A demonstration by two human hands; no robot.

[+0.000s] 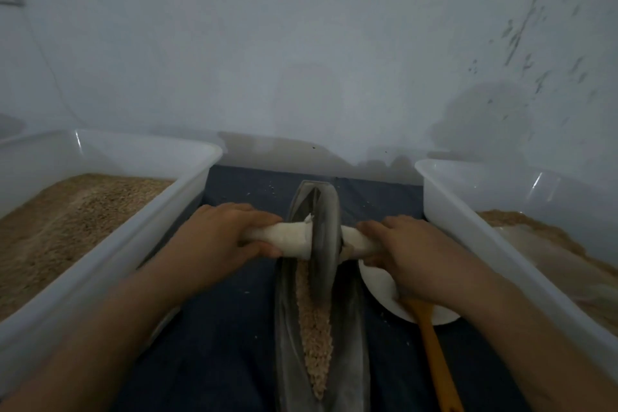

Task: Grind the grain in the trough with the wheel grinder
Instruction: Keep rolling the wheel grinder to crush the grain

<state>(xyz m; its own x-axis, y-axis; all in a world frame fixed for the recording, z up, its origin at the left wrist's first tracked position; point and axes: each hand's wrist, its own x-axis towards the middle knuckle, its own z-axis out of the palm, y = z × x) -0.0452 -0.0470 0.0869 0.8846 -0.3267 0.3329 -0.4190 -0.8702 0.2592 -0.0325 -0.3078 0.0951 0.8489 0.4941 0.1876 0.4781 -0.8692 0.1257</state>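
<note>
A long dark metal trough (pixel 351 338) lies on the blue cloth, running away from me. Pale brown grain (pixel 316 341) fills its groove in the near half. The dark wheel grinder (pixel 326 237) stands upright in the groove, towards the far half. A white-wrapped axle (pixel 291 236) passes through the wheel. My left hand (pixel 220 237) grips the axle's left end. My right hand (pixel 408 247) grips the right end, which it mostly hides.
A white plastic tub (pixel 110 264) holding grain stands at the left; another white tub (pixel 468 237) with brown material stands at the right. A white bowl (pixel 381 288) and an orange-handled utensil (pixel 434 358) lie right of the trough. A pale wall rises close behind.
</note>
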